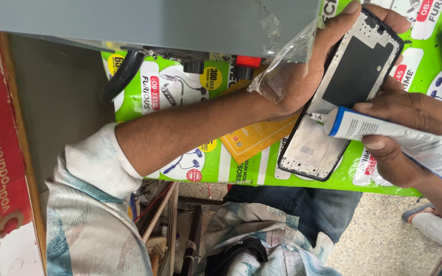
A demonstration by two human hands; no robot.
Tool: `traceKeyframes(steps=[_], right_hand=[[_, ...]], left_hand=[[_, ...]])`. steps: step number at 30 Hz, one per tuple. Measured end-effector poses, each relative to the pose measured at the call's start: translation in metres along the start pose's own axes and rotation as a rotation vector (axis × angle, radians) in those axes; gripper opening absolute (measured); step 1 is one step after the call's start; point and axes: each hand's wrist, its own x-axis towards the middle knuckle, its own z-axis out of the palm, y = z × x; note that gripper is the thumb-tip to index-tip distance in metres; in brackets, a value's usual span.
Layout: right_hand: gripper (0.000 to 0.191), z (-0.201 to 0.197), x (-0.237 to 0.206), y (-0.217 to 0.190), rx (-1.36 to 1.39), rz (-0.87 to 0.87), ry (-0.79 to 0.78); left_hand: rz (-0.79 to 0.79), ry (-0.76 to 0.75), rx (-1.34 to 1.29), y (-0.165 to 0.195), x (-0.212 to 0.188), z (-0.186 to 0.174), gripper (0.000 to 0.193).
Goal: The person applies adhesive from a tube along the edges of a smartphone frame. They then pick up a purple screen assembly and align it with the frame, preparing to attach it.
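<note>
- The left hand (pixel 303 76) grasps a phone frame (pixel 341 97) by its upper end, thumb along one long side and fingers wrapped over the top, and holds it tilted above the tabletop (pixel 231 163), which is covered in green printed sheets.
- The right hand (pixel 400 138) is clenched around a white-and-blue glue tube (pixel 384 135), with the nozzle touching the frame's long edge about halfway down.
- The frame lies open side up: a dark pad fills its upper half and bare metal shows in the lower half. It sits near the right edge of the tabletop.
- To lay the bead well, I judge the squeeze should stay light and even, with the nozzle kept on the narrow ledge so that no glue strays onto the dark pad.
- The left grip looks steady; bracing the frame's lower end on the green sheet would steady it more.
- A grey box (pixel 154 20) with a black cable (pixel 121 76) and loose clear plastic film (pixel 282 56) lies along the far edge, close to the left wrist.
</note>
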Motion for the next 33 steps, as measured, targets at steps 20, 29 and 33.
traceKeyframes(steps=[20, 29, 33], right_hand=[[0.039, -0.033, 0.018, -0.080, 0.076, 0.268, -0.059], [0.035, -0.038, 0.001, -0.058, -0.064, 0.032, -0.121], [0.036, -0.023, 0.000, -0.056, -0.052, 0.025, -0.092]], left_hand=[[-0.143, -0.189, -0.460, 0.061, 0.007, 0.043, 0.049], [-0.136, -0.205, -0.478, 0.065, -0.002, 0.022, 0.054], [-0.150, -0.183, -0.474, 0.071, -0.007, 0.019, 0.055]])
